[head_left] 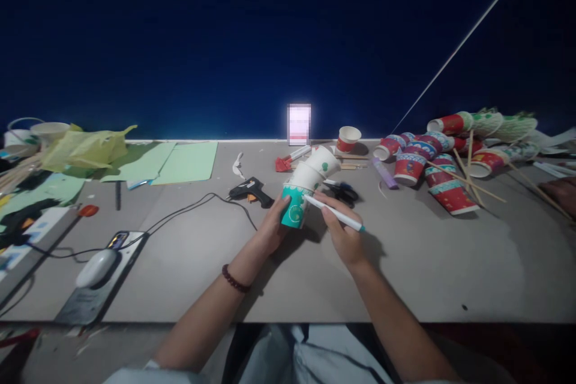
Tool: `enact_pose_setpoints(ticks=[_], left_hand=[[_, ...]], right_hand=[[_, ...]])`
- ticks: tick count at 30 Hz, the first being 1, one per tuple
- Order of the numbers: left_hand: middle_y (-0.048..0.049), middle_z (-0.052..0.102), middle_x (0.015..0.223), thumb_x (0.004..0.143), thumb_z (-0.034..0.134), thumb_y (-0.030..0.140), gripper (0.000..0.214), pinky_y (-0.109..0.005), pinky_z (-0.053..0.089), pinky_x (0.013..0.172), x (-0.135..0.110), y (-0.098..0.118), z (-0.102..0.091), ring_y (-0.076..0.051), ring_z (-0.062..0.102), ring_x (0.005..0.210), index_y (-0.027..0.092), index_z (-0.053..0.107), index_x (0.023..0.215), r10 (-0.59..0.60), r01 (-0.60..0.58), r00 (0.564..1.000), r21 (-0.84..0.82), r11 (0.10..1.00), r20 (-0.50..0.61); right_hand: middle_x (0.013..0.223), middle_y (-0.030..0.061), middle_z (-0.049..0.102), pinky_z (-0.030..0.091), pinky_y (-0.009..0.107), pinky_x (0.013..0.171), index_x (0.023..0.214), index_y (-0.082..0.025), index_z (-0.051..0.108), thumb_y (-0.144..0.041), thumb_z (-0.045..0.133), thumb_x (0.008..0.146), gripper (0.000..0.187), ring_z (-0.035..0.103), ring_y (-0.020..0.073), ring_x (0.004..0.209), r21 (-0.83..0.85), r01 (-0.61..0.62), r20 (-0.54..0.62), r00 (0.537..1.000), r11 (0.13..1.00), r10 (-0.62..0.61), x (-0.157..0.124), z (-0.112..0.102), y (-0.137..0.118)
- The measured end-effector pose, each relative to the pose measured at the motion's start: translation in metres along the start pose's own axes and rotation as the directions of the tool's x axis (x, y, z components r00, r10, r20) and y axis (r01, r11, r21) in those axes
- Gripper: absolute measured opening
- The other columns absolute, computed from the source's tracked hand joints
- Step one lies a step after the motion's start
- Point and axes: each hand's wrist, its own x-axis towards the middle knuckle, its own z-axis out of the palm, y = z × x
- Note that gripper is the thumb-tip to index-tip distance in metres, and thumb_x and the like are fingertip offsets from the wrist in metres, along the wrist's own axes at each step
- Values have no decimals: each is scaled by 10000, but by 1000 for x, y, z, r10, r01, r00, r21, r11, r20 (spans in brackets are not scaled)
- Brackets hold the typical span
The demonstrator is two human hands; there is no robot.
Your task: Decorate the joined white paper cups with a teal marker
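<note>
My left hand (272, 227), with a beaded bracelet on the wrist, is wrapped round the lower side of a chain of paper cups (295, 206). The nearest cup is green with a white scalloped edge and a round white design; the white cups behind it carry small green marks and lean up to the right. In my right hand (345, 234) is a white marker (339, 216) with a teal end, held like a pen. Its tip is at the upper edge of the green part; whether it touches cannot be told. Behind the cups lies a black glue gun (252, 191).
Red patterned paper cups (450, 189) and wooden sticks lie at the right, with part of another hand (562, 192) at the edge. A single cup (348, 139) stands behind. Left are green paper (186, 162), a yellow bag (85, 149), a phone (83, 306) and a power strip (33, 246).
</note>
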Motion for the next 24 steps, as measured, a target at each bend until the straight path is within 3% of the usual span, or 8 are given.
enact_pose_setpoints(ticks=[13, 24], left_hand=[[-56, 709, 952, 794, 701, 403, 525, -269, 476, 583, 0, 0, -2, -190, 652, 755, 203, 583, 1264, 0, 0, 1000, 30, 1000, 12], [-53, 717, 918, 808, 693, 392, 455, -282, 489, 662, 2, -1, -3, -197, 661, 780, 185, 624, 1208, 10, -11, 999, 4, 1000, 31]], right_hand=[[1165, 57, 737, 517, 418, 1001, 1011, -253, 746, -310, 576, 899, 212, 668, 254, 1133, 2, -18, 5, 1000, 1000, 18, 0, 0, 1], [1154, 47, 742, 519, 407, 994, 1033, -266, 736, -319, 565, 908, 218, 672, 244, 1124, -6, -20, -10, 1000, 1000, 20, 0, 0, 2]])
